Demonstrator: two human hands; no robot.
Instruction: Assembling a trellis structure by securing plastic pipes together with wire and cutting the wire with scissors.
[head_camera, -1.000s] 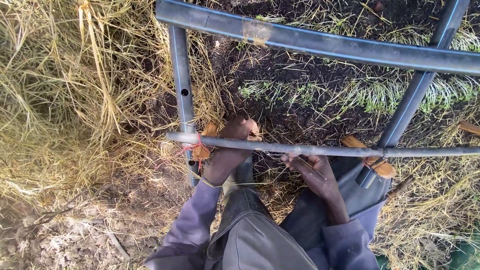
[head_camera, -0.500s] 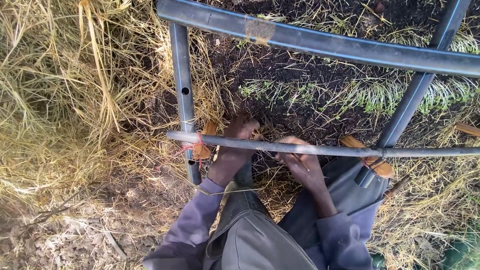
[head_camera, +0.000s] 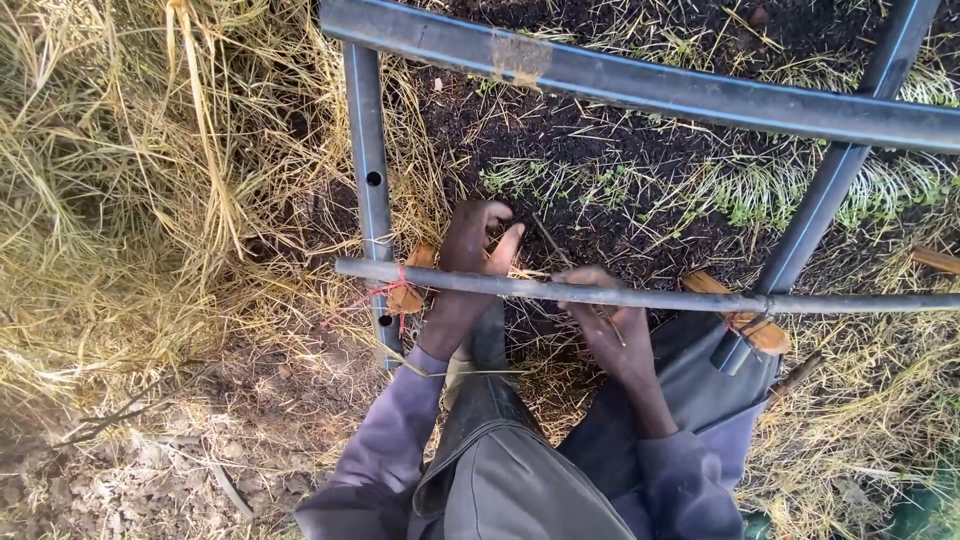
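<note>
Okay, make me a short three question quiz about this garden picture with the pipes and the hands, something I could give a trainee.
1. True or false: the left hand rests beside the thin horizontal rod, close to the upright pipe.
2. Multiple choice: what lies on the ground to the left of the upright pipe? A) gravel B) dry yellow straw C) standing water
3. Fill in: where the thin rod crosses the upright pipe, it is bound with ____ string.

Key
1. True.
2. B.
3. Red. The right hand sits just under the same rod, further along; whether it pinches anything cannot be told.
</note>
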